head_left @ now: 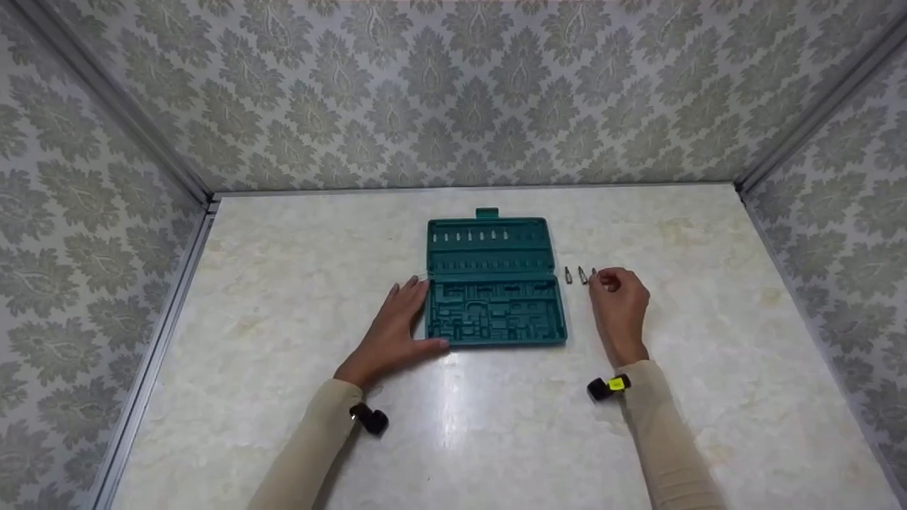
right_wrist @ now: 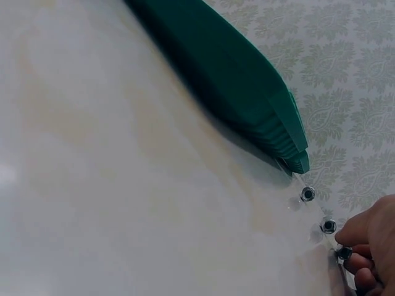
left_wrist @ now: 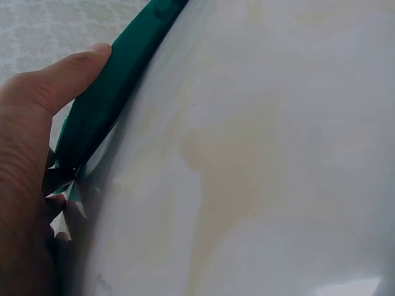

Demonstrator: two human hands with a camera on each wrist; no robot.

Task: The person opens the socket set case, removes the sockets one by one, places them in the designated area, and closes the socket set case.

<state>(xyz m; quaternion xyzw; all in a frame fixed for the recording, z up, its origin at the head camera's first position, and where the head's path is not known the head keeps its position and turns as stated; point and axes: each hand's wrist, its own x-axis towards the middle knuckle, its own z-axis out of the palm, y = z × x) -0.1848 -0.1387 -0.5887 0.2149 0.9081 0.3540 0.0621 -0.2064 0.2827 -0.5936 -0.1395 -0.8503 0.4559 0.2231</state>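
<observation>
A green plastic case (head_left: 496,308) lies opened flat on the table, its moulded lower tray bare and a row of small silver bits (head_left: 470,235) standing in its lid. My left hand (head_left: 393,333) is spread at the case's left side, fingers along that edge and thumb on the near edge. To the right of the case, my right hand (head_left: 621,301) pinches a small metal socket bit (right_wrist: 344,252) between thumb and fingers. Two similar socket bits (head_left: 568,275) sit between that hand and the case, their hollow ends facing the right wrist camera.
The pale marbled table (head_left: 283,241) extends around the case. Patterned wall panels (head_left: 453,92) stand behind it and at both sides, with metal strips (head_left: 156,340) along the side edges.
</observation>
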